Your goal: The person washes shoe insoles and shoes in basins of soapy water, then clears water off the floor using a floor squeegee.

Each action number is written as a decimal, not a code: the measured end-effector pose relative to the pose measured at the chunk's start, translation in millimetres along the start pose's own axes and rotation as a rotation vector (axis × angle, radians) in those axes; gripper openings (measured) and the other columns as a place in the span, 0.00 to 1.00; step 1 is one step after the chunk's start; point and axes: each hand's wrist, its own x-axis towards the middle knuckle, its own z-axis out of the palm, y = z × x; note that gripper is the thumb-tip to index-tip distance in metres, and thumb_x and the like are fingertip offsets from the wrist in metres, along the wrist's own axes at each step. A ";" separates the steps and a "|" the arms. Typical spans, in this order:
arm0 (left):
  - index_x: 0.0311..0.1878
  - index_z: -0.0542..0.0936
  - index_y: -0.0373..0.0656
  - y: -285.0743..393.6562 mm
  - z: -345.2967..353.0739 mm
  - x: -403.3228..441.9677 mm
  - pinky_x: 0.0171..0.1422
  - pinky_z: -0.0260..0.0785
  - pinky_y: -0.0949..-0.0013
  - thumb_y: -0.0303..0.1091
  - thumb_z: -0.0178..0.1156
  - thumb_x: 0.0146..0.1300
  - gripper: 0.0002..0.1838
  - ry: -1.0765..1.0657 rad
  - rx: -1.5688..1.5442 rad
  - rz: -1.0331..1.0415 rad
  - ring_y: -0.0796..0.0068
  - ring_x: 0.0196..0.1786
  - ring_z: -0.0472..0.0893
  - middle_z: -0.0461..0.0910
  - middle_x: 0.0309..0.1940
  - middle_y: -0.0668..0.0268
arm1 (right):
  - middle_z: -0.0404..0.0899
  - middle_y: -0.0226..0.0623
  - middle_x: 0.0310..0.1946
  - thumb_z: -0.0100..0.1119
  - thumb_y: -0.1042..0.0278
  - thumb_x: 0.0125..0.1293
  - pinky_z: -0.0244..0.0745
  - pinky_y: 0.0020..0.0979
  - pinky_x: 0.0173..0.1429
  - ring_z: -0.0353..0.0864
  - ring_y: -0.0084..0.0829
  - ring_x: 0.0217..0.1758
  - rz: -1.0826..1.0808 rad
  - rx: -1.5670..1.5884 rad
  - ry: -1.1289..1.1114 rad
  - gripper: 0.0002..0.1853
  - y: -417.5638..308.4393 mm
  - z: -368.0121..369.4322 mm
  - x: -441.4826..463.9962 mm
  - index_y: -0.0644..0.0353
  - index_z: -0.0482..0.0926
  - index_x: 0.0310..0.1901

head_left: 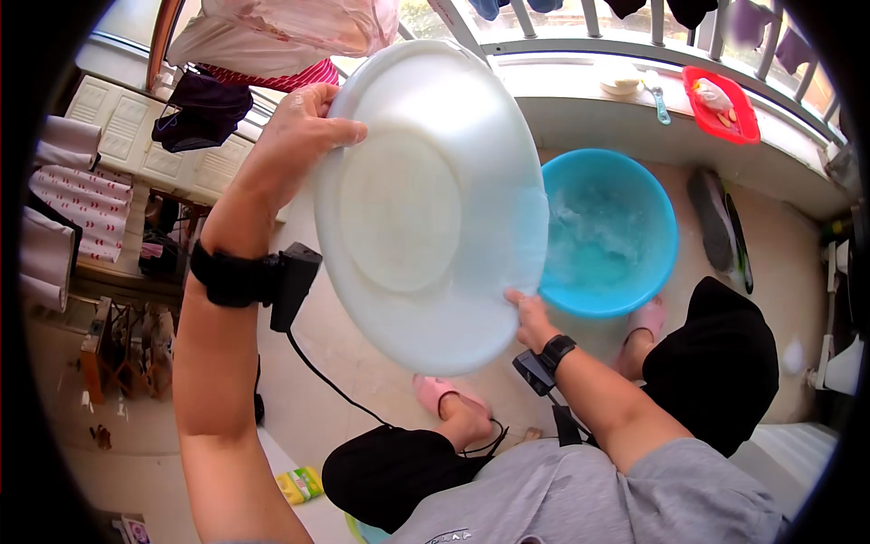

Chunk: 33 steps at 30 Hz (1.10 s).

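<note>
A large whitish plastic basin (494,181) is held up on its side in front of me, its round face turned toward me. My left hand (313,127) grips its upper left rim, thumb over the near face. Lower down, my right hand (533,319) grips the rim at the bottom right. Just right of it, a blue basin (669,245) stands on the floor with churned, foamy water inside. The white basin's right edge overlaps the blue basin's left side in view; whether they touch I cannot tell.
A red tray (745,122) with small items and a blue-handled brush (661,104) lie on the ledge. Grey shoe insoles or soles (711,218) lie right of the blue basin. Clothes (204,109) hang at left; a yellow-green packet (299,485) is on the floor.
</note>
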 end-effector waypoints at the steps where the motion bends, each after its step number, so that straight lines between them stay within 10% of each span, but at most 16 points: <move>1: 0.49 0.71 0.33 4.7 4.1 -1.2 0.46 0.69 0.76 0.27 0.62 0.50 0.22 -0.001 -0.003 0.005 0.79 0.38 0.77 0.78 0.37 0.63 | 0.73 0.48 0.49 0.54 0.76 0.59 0.72 0.48 0.57 0.74 0.45 0.51 -0.006 0.000 0.002 0.20 -2.1 2.1 0.2 0.67 0.67 0.54; 14: 0.58 0.65 0.31 33.0 24.4 -56.9 0.57 0.66 0.74 0.29 0.60 0.55 0.27 -0.012 -0.094 0.202 0.76 0.49 0.75 0.75 0.48 0.60 | 0.70 0.49 0.55 0.54 0.72 0.62 0.68 0.41 0.62 0.72 0.43 0.56 0.195 0.187 -0.185 0.24 -14.9 25.4 -16.6 0.66 0.62 0.59; 23: 0.55 0.68 0.33 -208.9 -69.6 -187.4 0.55 0.68 0.65 0.29 0.60 0.51 0.26 0.364 -0.381 -0.598 0.67 0.47 0.75 0.75 0.45 0.60 | 0.77 0.38 0.39 0.55 0.71 0.60 0.73 0.32 0.46 0.77 0.29 0.41 -0.222 -0.251 -0.203 0.16 -42.4 65.5 -34.8 0.65 0.70 0.49; 28: 0.54 0.68 0.37 -313.0 -30.0 -300.7 0.61 0.65 0.56 0.23 0.58 0.42 0.29 0.538 -1.051 -0.831 0.57 0.51 0.74 0.74 0.48 0.57 | 0.77 0.32 0.43 0.53 0.58 0.66 0.74 0.26 0.36 0.77 0.27 0.39 0.093 -0.292 -0.506 0.14 -80.2 130.1 -72.2 0.56 0.72 0.48; 32: 0.37 0.75 0.45 -325.0 40.3 -401.7 0.44 0.72 0.67 0.28 0.60 0.47 0.11 0.737 -0.859 -0.782 0.68 0.37 0.78 0.78 0.32 0.66 | 0.77 0.36 0.50 0.55 0.53 0.64 0.73 0.23 0.35 0.77 0.25 0.43 0.052 -0.557 -0.534 0.19 -68.2 118.9 -59.8 0.54 0.72 0.51; 33: 0.34 0.76 0.47 -371.5 48.2 -431.6 0.39 0.72 0.70 0.28 0.59 0.48 0.09 0.853 -1.246 -0.958 0.70 0.34 0.78 0.78 0.29 0.69 | 0.76 0.36 0.53 0.56 0.51 0.63 0.73 0.24 0.37 0.77 0.27 0.46 0.078 -0.648 -0.515 0.20 -65.4 114.2 -56.8 0.53 0.71 0.51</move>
